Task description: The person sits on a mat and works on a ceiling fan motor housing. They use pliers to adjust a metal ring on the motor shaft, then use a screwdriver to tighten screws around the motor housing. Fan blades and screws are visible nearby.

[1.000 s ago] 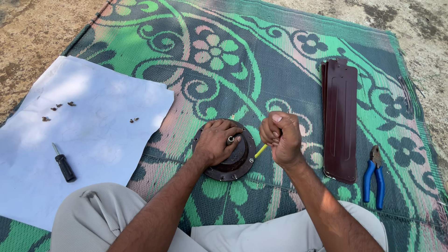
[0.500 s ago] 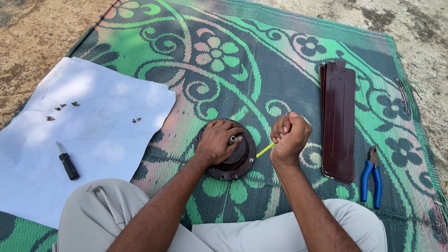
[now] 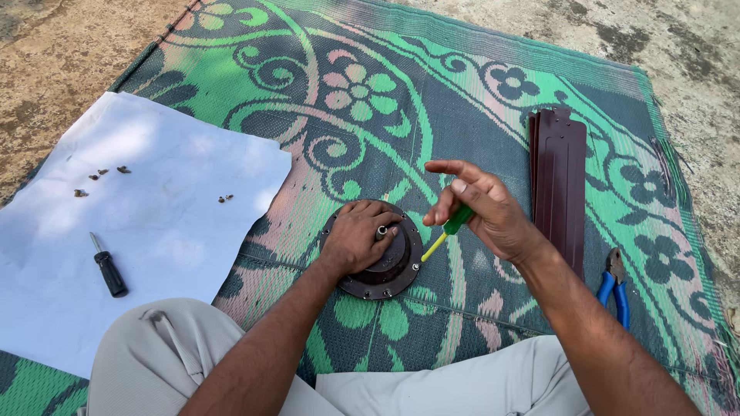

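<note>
Single head-worn view, close and steeply downward over lap and green mat (image 3: pixel 462 115), hands at frame centre.

To your left: white sheet (image 3: pixel 154 231) with black-handled screwdriver (image 3: pixel 108 266), loose screws (image 3: pixel 100 176). To your right: brown blades (image 3: pixel 561 185), blue pliers (image 3: pixel 615 286) on green mat (image 3: pixel 432 85).

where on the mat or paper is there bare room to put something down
Bare patches: the white paper between the small screws and the black screwdriver, and the mat above the hands. Crowded: around the round metal hub, and the right edge by the brown blades and blue pliers.
</note>
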